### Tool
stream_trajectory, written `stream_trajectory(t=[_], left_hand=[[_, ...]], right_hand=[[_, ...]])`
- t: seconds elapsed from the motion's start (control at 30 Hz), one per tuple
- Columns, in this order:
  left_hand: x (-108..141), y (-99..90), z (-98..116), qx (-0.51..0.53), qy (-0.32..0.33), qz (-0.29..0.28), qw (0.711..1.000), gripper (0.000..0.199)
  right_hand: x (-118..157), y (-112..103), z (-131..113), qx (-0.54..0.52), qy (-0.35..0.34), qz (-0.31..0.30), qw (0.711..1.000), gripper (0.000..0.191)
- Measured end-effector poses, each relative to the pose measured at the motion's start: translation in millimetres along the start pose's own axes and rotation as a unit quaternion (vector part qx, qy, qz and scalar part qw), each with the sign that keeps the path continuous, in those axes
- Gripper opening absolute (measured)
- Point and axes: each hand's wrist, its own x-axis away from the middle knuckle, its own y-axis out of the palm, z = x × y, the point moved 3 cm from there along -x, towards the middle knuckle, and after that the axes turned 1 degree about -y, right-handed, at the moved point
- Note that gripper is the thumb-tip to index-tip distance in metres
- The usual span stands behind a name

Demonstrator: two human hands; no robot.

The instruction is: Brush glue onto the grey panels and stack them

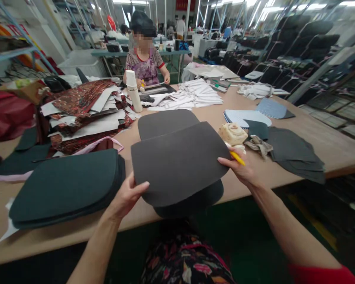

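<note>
Between my two hands a dark grey flat panel [180,161] with rounded corners is held tilted above the table. My left hand [131,193] grips its lower left edge, thumb on top. My right hand [239,165] pinches the right edge and also has a yellow pen-like tool [237,157] between its fingers. Partly hidden beneath the held panel is a darker panel [192,203] at the table's front edge. Behind it lies another grey panel [167,122]. To the left sits a stack of dark green panels [68,189] of similar shape.
Patterned fabric and white sheets [85,114] are piled at the left, beside a white bottle [133,92]. A co-worker [144,63] sits across the table [301,138]. A cream-coloured block [233,134], a crumpled cloth [258,146] and grey pieces [292,152] lie at the right.
</note>
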Motion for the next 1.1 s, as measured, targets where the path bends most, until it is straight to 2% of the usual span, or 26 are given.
stream_trajectory(t=[0.07,0.17,0.27,0.37,0.47,0.63,0.73,0.93,1.1], left_hand=[[-7.3,5.1,-21.5,-0.063,-0.006,0.017,0.998,0.072],[-15.2,5.9,-50.4,-0.091,0.012,0.045,0.995,0.073],[-17.7,3.1,-74.8,-0.097,0.026,0.084,0.991,0.086],[-15.7,1.1,-93.0,-0.121,0.0,0.142,0.983,0.103],[-10.6,3.8,-100.4,-0.165,0.0,0.167,0.972,0.108],[-0.4,8.2,-102.7,-0.225,0.064,0.178,0.956,0.098],[1.7,6.6,-109.4,-0.24,0.077,0.188,0.949,0.097],[-1.6,0.7,-126.3,-0.286,0.039,0.22,0.932,0.099],[-3.7,-1.0,-128.9,-0.328,0.021,0.245,0.912,0.098]], right_hand=[[7.9,-5.3,16.1,0.063,-0.009,0.034,0.997,0.057],[19.1,-10.7,35.6,0.153,0.002,0.057,0.987,0.068],[28.7,-13.1,53.8,0.196,0.024,0.045,0.979,0.072],[35.2,-14.4,69.9,0.217,0.025,0.03,0.975,0.065],[38.9,-14.7,81.9,0.246,0.026,0.0,0.969,0.059],[40.9,-16.3,89.2,0.278,0.008,-0.037,0.96,0.055],[41.6,-16.9,92.4,0.286,0.005,-0.047,0.957,0.055],[45.6,-15.1,101.5,0.278,0.015,-0.061,0.959,0.054],[47.0,-14.3,103.2,0.282,0.027,-0.061,0.957,0.055]])
